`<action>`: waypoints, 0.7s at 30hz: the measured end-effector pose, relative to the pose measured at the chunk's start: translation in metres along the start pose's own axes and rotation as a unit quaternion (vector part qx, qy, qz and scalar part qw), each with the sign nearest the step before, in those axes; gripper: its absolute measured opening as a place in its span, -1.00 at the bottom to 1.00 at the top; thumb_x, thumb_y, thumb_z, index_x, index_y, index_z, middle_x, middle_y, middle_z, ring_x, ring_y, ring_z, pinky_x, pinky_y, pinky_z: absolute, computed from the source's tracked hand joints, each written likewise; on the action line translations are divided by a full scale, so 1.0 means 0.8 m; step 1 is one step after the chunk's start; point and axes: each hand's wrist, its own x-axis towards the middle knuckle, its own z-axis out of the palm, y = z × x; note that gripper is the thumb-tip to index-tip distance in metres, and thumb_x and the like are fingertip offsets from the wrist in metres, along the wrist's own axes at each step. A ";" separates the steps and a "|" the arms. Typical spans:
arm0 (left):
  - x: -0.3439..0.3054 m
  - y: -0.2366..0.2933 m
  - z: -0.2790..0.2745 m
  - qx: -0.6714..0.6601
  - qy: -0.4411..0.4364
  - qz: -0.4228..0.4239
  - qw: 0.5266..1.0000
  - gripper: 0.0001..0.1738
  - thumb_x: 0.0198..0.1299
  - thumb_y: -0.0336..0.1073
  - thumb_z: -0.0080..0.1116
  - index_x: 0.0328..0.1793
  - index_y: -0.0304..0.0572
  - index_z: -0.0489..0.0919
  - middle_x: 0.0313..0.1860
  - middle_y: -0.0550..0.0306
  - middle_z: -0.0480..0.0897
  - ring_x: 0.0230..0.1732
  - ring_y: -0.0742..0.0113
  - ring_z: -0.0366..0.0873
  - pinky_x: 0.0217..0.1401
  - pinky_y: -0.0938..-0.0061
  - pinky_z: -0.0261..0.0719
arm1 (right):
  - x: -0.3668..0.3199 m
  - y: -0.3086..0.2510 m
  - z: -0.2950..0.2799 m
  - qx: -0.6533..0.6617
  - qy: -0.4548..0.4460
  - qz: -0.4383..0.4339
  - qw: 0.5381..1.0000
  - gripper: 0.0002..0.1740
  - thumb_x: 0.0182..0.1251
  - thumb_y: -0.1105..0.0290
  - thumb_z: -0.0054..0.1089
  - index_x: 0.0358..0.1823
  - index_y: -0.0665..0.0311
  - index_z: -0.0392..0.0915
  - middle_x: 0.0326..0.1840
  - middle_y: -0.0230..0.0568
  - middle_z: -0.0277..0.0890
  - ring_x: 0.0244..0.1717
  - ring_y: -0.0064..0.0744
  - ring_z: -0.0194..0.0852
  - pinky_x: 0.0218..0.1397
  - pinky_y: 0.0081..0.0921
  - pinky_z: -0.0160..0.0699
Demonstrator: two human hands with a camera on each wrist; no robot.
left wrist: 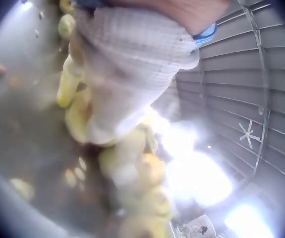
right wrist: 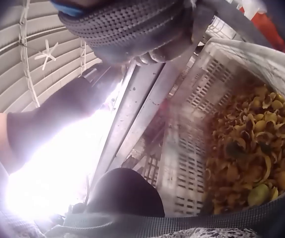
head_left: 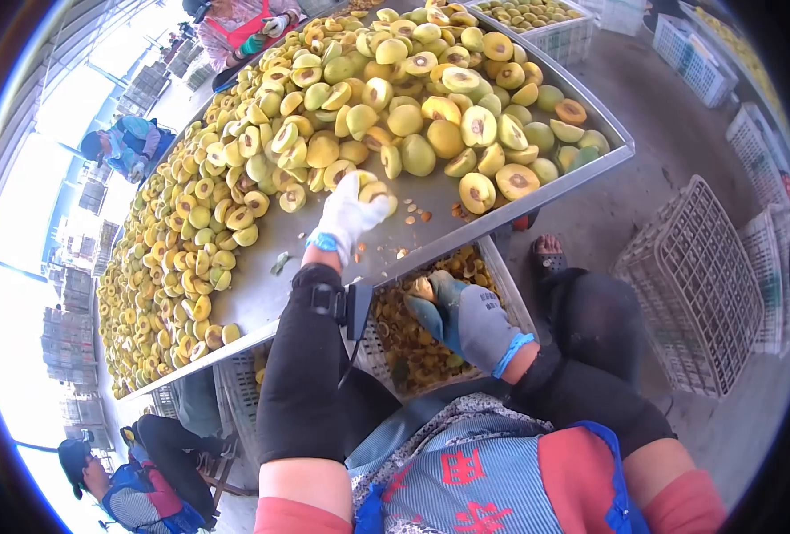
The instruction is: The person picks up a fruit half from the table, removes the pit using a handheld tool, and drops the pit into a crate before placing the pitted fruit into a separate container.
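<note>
In the head view my left hand, in a white glove, reaches over the metal table and holds a yellow stone-fruit half at its fingertips. The left wrist view shows the white glove from close up, with a blurred fruit half against the fingers. My right hand, in a grey glove with teal fingers, is curled above a crate of fruit scraps. A small tan piece shows at its fingertips; I cannot tell exactly what it is. From the right wrist, the curled grey glove appears at the top.
A large heap of halved yellow-green stone fruit covers much of the metal table. Loose pits lie near its raised front edge. Plastic crates stand at right. Other people sit around the table.
</note>
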 end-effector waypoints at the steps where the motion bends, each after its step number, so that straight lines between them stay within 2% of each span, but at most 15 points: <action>1: -0.011 -0.007 -0.002 -0.035 -0.022 -0.023 0.999 -0.47 0.16 -0.16 0.36 0.22 -0.24 0.59 -0.02 0.00 0.73 -0.03 0.23 0.70 0.06 0.40 0.64 | 0.000 -0.003 0.000 0.023 0.012 -0.007 1.000 -0.60 0.45 0.01 0.23 -0.12 0.24 0.58 -0.35 0.19 0.64 -0.24 0.29 0.64 -0.23 0.04 0.55; 3: -0.037 -0.012 -0.014 -0.118 -0.087 -0.096 0.985 -0.52 0.18 -0.27 0.39 0.22 -0.23 0.59 -0.07 0.15 0.72 -0.04 0.42 0.67 -0.07 0.49 0.65 | -0.003 -0.004 0.002 0.075 0.025 -0.004 0.997 -0.58 0.47 0.00 0.21 -0.08 0.27 0.59 -0.33 0.21 0.65 -0.23 0.29 0.64 -0.21 0.02 0.55; 6: -0.091 -0.015 -0.008 -0.331 -0.027 -0.082 0.940 -0.54 0.22 -0.29 0.36 0.24 -0.23 0.58 -0.04 0.12 0.70 -0.06 0.40 0.67 -0.11 0.51 0.66 | -0.003 -0.008 0.011 0.176 0.019 -0.003 0.984 -0.59 0.50 0.05 0.20 -0.01 0.31 0.60 -0.28 0.19 0.68 -0.22 0.23 0.68 -0.18 -0.07 0.58; 7: -0.118 0.014 -0.015 -0.311 0.025 -0.055 0.949 -0.61 0.30 -0.30 0.30 0.20 -0.27 0.57 -0.03 0.11 0.68 -0.08 0.37 0.67 -0.08 0.46 0.68 | -0.003 -0.011 0.013 0.217 0.015 -0.017 0.976 -0.60 0.51 0.08 0.20 0.01 0.32 0.60 -0.26 0.19 0.69 -0.22 0.20 0.69 -0.18 -0.11 0.59; 8: -0.137 0.028 -0.015 -0.357 0.053 -0.039 0.932 -0.63 0.32 -0.30 0.28 0.20 -0.27 0.56 -0.02 0.11 0.67 -0.08 0.37 0.66 -0.06 0.46 0.68 | -0.003 -0.012 0.013 0.255 0.013 -0.030 0.966 -0.61 0.52 0.10 0.20 0.03 0.33 0.60 -0.25 0.18 0.70 -0.21 0.17 0.71 -0.17 -0.15 0.59; 9: -0.153 0.038 -0.011 -0.403 0.080 -0.024 0.911 -0.65 0.34 -0.30 0.26 0.19 -0.26 0.56 -0.01 0.11 0.66 -0.08 0.37 0.66 -0.03 0.46 0.68 | -0.003 -0.018 0.009 0.209 0.012 -0.028 0.978 -0.64 0.54 0.17 0.20 0.05 0.36 0.60 -0.23 0.14 0.71 -0.20 0.06 0.73 -0.16 -0.23 0.59; 11: -0.177 0.052 0.012 -0.511 0.114 0.001 0.852 -0.66 0.40 -0.27 0.21 0.21 -0.23 0.52 -0.01 0.08 0.63 -0.06 0.30 0.65 0.05 0.39 0.67 | -0.005 -0.018 0.018 0.252 0.005 -0.041 0.967 -0.61 0.54 0.12 0.18 0.03 0.37 0.60 -0.24 0.17 0.70 -0.18 0.13 0.72 -0.15 -0.20 0.59; 12: -0.187 0.056 0.023 -0.592 0.099 -0.024 0.800 -0.63 0.42 -0.20 0.18 0.24 -0.19 0.49 0.05 0.02 0.63 -0.01 0.13 0.66 0.10 0.26 0.68 | -0.005 -0.016 0.023 0.274 0.002 -0.048 0.960 -0.59 0.54 0.10 0.18 0.02 0.37 0.59 -0.24 0.18 0.69 -0.17 0.17 0.71 -0.15 -0.18 0.59; 14: -0.199 0.085 0.030 -0.681 0.156 -0.083 0.711 -0.60 0.46 -0.09 0.12 0.25 -0.17 0.47 0.15 -0.04 0.62 0.10 -0.03 0.64 0.14 0.11 0.67 | -0.005 -0.002 0.031 0.219 -0.030 -0.033 0.975 -0.55 0.55 0.04 0.14 0.01 0.37 0.59 -0.24 0.22 0.67 -0.14 0.25 0.67 -0.14 -0.14 0.59; 17: -0.203 0.084 0.026 -0.685 0.153 -0.099 0.705 -0.54 0.50 -0.01 0.03 0.27 -0.21 0.48 0.25 -0.05 0.60 0.20 -0.09 0.60 0.21 0.04 0.64 | -0.008 0.001 0.028 0.160 -0.055 -0.009 0.986 -0.49 0.55 -0.04 0.10 -0.01 0.36 0.59 -0.24 0.27 0.65 -0.10 0.35 0.61 -0.13 -0.06 0.58; 18: -0.204 0.077 0.030 -0.671 0.161 -0.083 0.719 -0.53 0.50 0.00 0.01 0.28 -0.22 0.48 0.26 -0.06 0.59 0.22 -0.09 0.59 0.23 0.03 0.63 | -0.008 -0.001 0.024 0.144 -0.061 -0.003 0.988 -0.47 0.55 -0.06 0.08 -0.02 0.36 0.59 -0.24 0.29 0.64 -0.08 0.37 0.59 -0.12 -0.03 0.57; 20: -0.203 0.058 0.040 -0.640 0.176 -0.051 0.746 -0.50 0.52 0.02 -0.03 0.29 -0.24 0.49 0.28 -0.08 0.59 0.24 -0.09 0.58 0.26 0.02 0.61 | -0.006 -0.012 0.018 0.185 -0.060 -0.012 0.981 -0.47 0.55 -0.07 0.08 -0.03 0.35 0.59 -0.24 0.29 0.64 -0.08 0.39 0.58 -0.12 -0.03 0.57; 21: -0.204 0.059 0.040 -0.650 0.175 -0.059 0.737 -0.49 0.52 0.03 -0.05 0.30 -0.24 0.49 0.27 -0.08 0.59 0.24 -0.09 0.58 0.27 0.02 0.61 | -0.006 -0.015 0.018 0.206 -0.058 -0.015 0.977 -0.46 0.55 -0.08 0.08 -0.03 0.35 0.59 -0.24 0.30 0.63 -0.08 0.40 0.57 -0.12 -0.03 0.57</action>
